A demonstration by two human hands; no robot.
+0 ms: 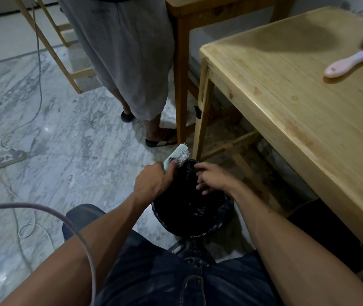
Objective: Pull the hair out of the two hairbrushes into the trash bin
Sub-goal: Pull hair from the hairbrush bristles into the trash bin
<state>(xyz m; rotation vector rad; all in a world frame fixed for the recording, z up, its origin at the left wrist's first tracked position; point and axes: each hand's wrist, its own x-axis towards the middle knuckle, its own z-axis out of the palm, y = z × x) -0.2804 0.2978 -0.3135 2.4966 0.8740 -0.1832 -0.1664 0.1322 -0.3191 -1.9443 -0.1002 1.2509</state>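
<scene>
My left hand [153,181] grips the handle of a pale blue hairbrush [179,154], whose bristles face right above the far rim of the trash bin [211,226]. The bin stands on the floor between my knees and holds a black bag. My right hand [212,178] hovers over the bin's mouth with its fingers spread and curled; I see no hair between them. A second hairbrush [348,64], pink-handled with its head full of brown hair, lies on the wooden table [286,102] at the far right, partly cut off by the frame edge.
A person in a grey garment and sandals [132,62] stands just beyond the bin. A second wooden table [198,9] stands behind. A power strip [1,160] and cables lie on the marble floor at left. A grey cable [65,221] crosses over my left arm.
</scene>
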